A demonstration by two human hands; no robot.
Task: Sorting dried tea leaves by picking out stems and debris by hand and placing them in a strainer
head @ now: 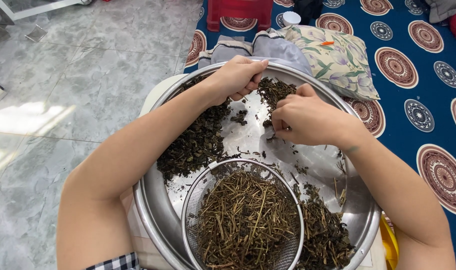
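- I count 2 hands over 1 wide steel basin point(360, 220), both reaching in from the near side.
- My left hand point(236, 77) sits at the basin's far rim, fingers curled in tight to the palm; dark bits show under them, but I cannot tell whether it is closed on anything.
- My right hand point(308, 117) is just beside it toward the middle, fingertips pressed together and pinching a small bit of dried leaves point(274, 92) from the loose heap at the far side.
- I see 3 dark masses of this leaf matter in the basin: the small far heap between the hands, 1 large pile point(195, 145) along the left wall under my left forearm, and 1 pile point(323, 235) at the near right.
- 1 round wire-mesh sieve point(188, 210) rests inside the basin at the near edge, filled with pale brown stems point(245, 220).
- The bare steel bottom between the piles carries scattered crumbs.
- Beyond the basin lies 1 floral cushion point(333, 55) on a blue patterned mat point(423, 70), with 1 red stool point(238, 10) farther off.
- Grey tiled floor point(78, 75) lies to the left.
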